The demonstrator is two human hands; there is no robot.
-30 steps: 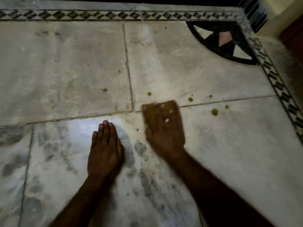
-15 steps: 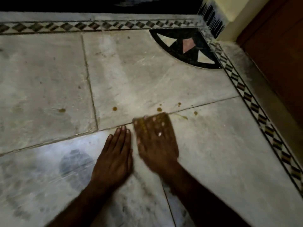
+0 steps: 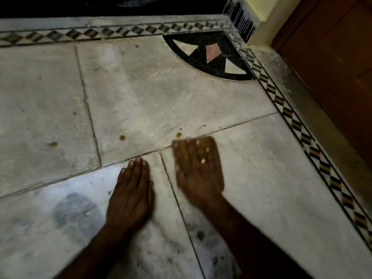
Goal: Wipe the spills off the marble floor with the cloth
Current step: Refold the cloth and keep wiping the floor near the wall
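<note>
My right hand (image 3: pixel 198 172) lies flat on a brown cloth (image 3: pixel 213 144), pressing it to the marble floor (image 3: pixel 141 93) across a tile joint. Only the cloth's far edge and right side show around my fingers. Small orange-brown spills lie just beyond it: one drop (image 3: pixel 178 134) by my fingertips, a second drop (image 3: pixel 122 137) to the left, a third drop (image 3: pixel 53 144) far left, and tiny specks (image 3: pixel 204 125) above the cloth. My left hand (image 3: pixel 132 190) rests flat on the floor beside the right, fingers together, holding nothing.
A black inlaid corner motif (image 3: pixel 209 57) and a diamond-patterned border (image 3: pixel 291 117) edge the floor at the back and right. A wooden door (image 3: pixel 338 67) stands at the far right beyond a grey sill. Dark damp patches (image 3: pixel 76 214) mark the near tiles.
My right hand slid the cloth to the right, over the drops near the tile joint; a smear seen there is gone. The view shifted toward the door. My left hand stays planted.
</note>
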